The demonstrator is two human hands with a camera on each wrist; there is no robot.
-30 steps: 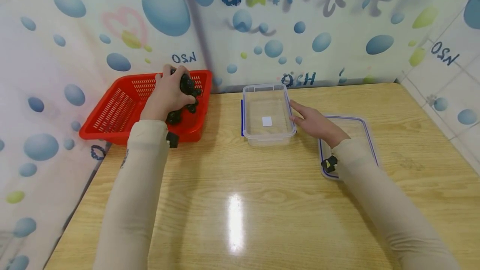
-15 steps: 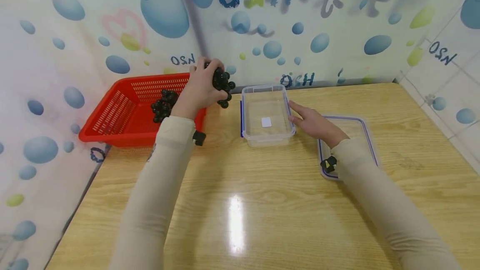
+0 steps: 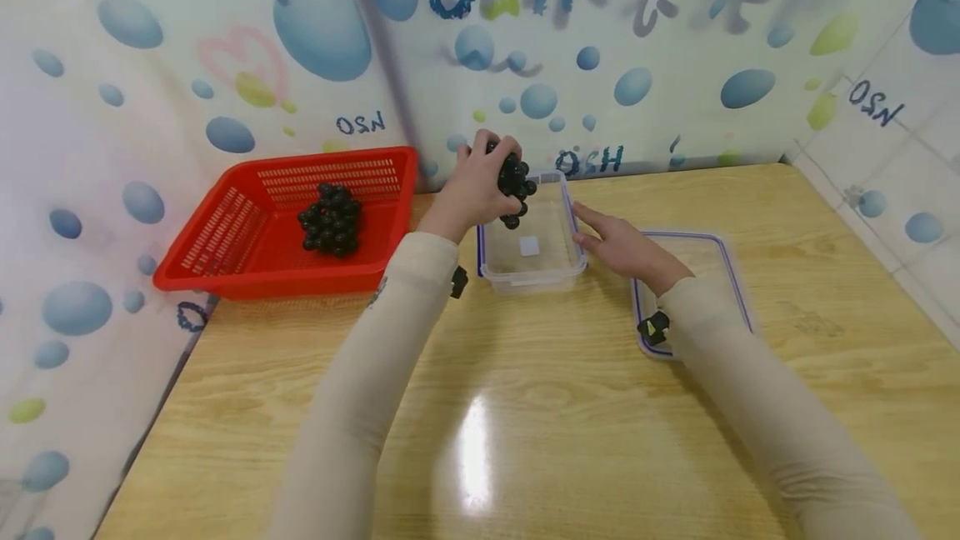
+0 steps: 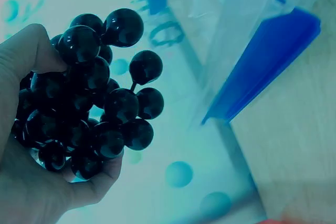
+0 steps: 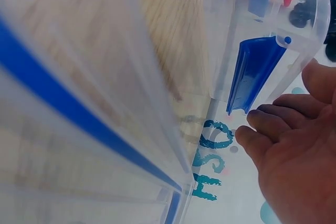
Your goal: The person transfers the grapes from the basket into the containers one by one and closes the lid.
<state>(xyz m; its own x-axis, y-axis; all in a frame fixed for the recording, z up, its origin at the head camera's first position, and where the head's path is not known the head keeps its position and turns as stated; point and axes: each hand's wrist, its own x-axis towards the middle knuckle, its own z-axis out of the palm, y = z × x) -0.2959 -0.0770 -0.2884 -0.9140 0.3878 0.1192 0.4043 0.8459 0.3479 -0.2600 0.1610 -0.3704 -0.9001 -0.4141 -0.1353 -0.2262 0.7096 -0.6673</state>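
My left hand (image 3: 480,186) grips a bunch of dark grapes (image 3: 514,182), raised over the left side of a clear plastic box (image 3: 534,277). In the left wrist view, thumb and fingers curl round the shiny round grapes (image 4: 123,106). My right hand (image 3: 618,244) has its fingers extended at the box's right side, fingertips right at the rim. The right wrist view shows that hand (image 5: 294,145) beside the box's blue side latch (image 5: 257,72). A second bunch of dark grapes (image 3: 331,221) lies in the red plastic basket (image 3: 262,283) at the left.
A clear lid with a blue seal (image 3: 693,252) lies on the wooden table (image 3: 570,407) to the right, partly under my right forearm. A patterned wall covering (image 3: 420,82) rises directly behind the box and basket.
My left hand has lifted the grapes out of the red basket and carried them right to the clear box. The second bunch is now fully visible. My right hand has stayed at the box.
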